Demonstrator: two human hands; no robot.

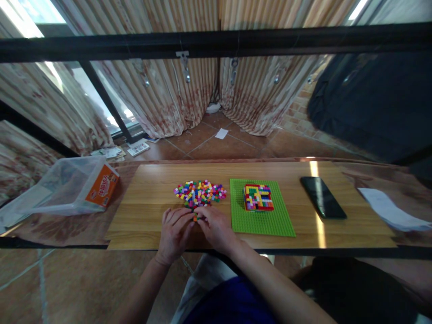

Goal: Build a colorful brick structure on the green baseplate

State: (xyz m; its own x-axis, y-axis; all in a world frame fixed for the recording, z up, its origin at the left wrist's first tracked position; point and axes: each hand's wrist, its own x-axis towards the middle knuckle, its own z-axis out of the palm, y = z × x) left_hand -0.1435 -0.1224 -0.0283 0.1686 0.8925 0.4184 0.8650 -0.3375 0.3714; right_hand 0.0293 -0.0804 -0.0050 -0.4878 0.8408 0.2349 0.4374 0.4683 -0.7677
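Both hands meet at the near side of a heap of small coloured building bricks (201, 191) on the wooden board. My left hand (175, 228) and my right hand (216, 225) are closed with fingertips together on a few small bricks (195, 217), orange and green. How these bricks are joined is too small to tell. To the right of my right hand lies a green baseplate (263, 225). On it stands a low square block built of many-coloured bricks (258, 198), with gaps in its top layer.
A black phone (323, 197) lies on the wooden board (141, 193), right of the baseplate. White paper (393, 208) is at the far right. At the left stands a clear plastic box (70, 186) with an orange label. A dark bar (216, 44) crosses above the table, before curtains.
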